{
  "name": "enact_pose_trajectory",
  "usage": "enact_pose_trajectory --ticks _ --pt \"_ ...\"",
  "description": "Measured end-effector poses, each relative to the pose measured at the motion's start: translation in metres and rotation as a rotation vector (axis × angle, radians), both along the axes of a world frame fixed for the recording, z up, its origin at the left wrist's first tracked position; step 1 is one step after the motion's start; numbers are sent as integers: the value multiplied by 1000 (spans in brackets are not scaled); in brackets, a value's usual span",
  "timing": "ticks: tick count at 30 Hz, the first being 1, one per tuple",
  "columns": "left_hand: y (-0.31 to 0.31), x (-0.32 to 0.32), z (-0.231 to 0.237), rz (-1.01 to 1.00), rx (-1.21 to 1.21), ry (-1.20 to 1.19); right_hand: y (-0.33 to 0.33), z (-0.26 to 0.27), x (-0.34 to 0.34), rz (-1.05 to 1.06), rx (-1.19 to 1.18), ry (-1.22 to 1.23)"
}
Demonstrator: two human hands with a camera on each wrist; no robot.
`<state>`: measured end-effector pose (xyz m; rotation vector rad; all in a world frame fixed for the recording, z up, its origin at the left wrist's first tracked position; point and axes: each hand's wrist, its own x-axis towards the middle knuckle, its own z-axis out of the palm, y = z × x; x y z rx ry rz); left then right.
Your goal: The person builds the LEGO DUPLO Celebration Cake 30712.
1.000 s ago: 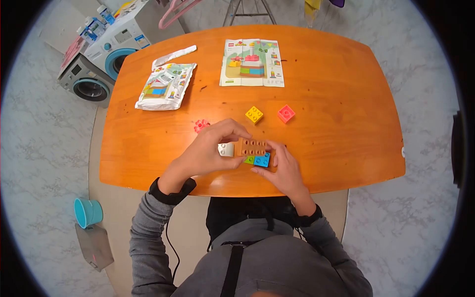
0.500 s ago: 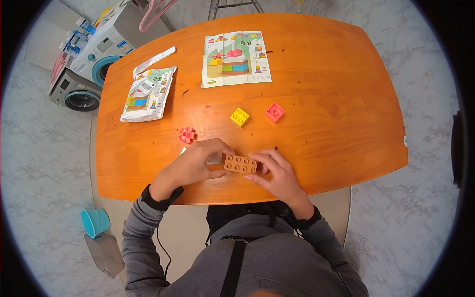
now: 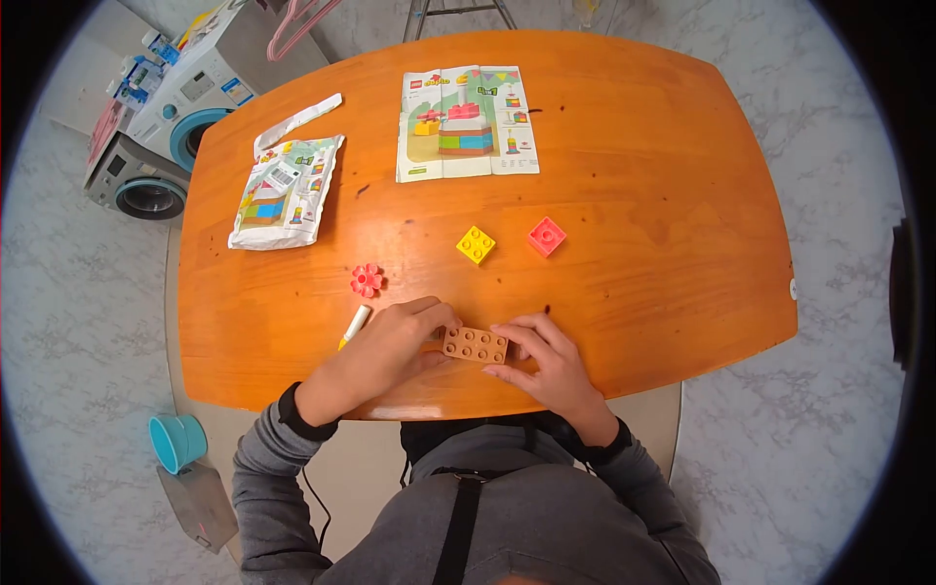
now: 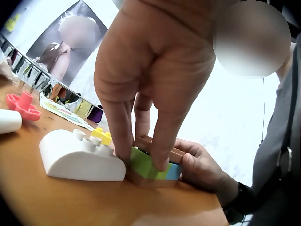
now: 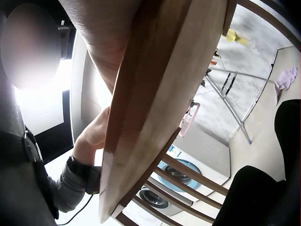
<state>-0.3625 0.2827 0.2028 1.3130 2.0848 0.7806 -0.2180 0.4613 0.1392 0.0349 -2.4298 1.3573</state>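
A brown eight-stud toy brick [image 3: 475, 344] lies level on top of a small stack near the table's front edge. In the left wrist view, a green brick [image 4: 142, 163] and a blue brick [image 4: 174, 172] show beneath it, over a brown bottom layer. My left hand [image 3: 388, 343] pinches the stack's left end, its thumb over the green brick's side. At the right end, my right hand [image 3: 552, 363] holds the brown brick between thumb and fingers. A white curved brick [image 4: 80, 161] stands just beside the stack, mostly hidden behind the left hand in the head view.
A red flower piece [image 3: 367, 281] and a white candle piece [image 3: 358, 323] lie left of the hands. Beyond them are a yellow brick [image 3: 476, 246] and a pinkish-red brick [image 3: 547, 237]. Farther back lie the instruction sheet [image 3: 419, 156] and an opened bag [image 3: 289, 195].
The brown brick was held tilted above the green and blue bricks; it has come down flat over them, covering them from above. Both hands stay at its ends. The head view has shifted.
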Motion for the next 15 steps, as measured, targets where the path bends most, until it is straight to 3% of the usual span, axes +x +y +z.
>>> enact_pose_trajectory --ticks 15 --pt "-1 6 -10 151 90 -135 2 3 -4 27 -13 -56"
